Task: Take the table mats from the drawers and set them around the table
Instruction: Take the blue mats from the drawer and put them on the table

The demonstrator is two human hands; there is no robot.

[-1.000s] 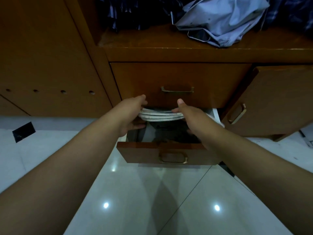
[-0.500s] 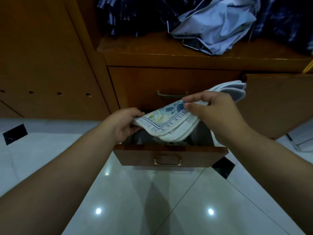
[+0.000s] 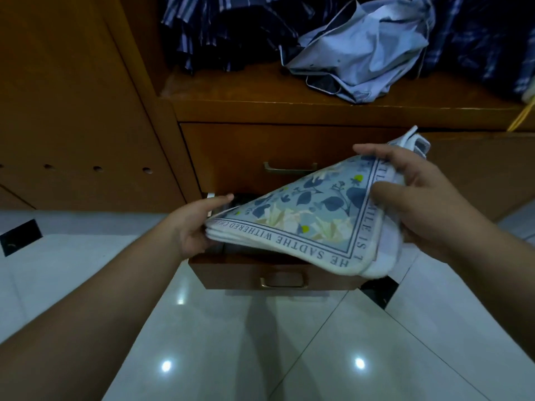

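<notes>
The table mats [image 3: 304,224] are a thin stack of several pieces with a blue flower print and a lettered border. The stack is held in the air just above the open lower drawer [image 3: 278,274], a little right of the picture's centre. It looks light and soft: it bends between the two hands, and the corner at about 5 o'clock hangs down over the drawer front. Because the layers are loose, I think they can slide on each other, so it is better to pinch all the layers together at two opposite edges, not only the top one.

The left hand [image 3: 192,227] is at 9 o'clock of the stack, closed on its left corner, thumb on top and the other fingers below. The right hand [image 3: 417,195] is at 2 o'clock, half closed on the right edge, thumb across the printed face, the fingers over the upper edge. Both hands touch only the mats. The upper drawer [image 3: 278,157] is closed.
</notes>
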